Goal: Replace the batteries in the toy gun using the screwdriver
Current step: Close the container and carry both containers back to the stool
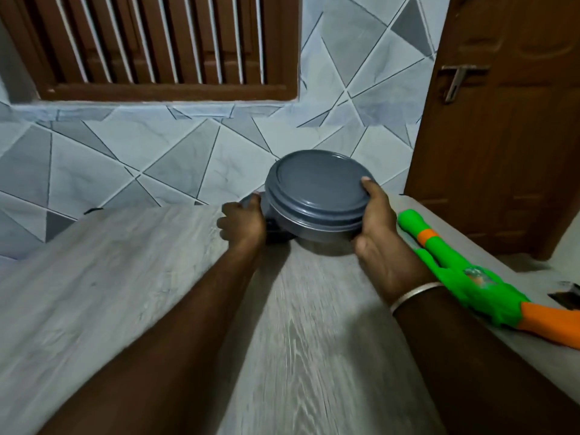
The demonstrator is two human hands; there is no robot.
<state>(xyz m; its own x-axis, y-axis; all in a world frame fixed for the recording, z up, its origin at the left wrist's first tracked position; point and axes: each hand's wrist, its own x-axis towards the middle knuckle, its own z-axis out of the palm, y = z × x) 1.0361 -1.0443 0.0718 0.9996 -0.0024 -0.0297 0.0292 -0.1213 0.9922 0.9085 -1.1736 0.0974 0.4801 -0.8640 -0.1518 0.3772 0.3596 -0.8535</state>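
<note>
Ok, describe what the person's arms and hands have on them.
Both forearms are bare, with no sleeves showing. The right wrist carries a thin silver bangle. The left hand and right hand are bare: no gloves, and no rings that can be made out.

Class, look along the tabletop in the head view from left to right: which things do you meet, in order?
Left hand → grey lidded container → right hand → green and orange toy gun → a small dark object at the right edge, too cut off to identify.
</note>
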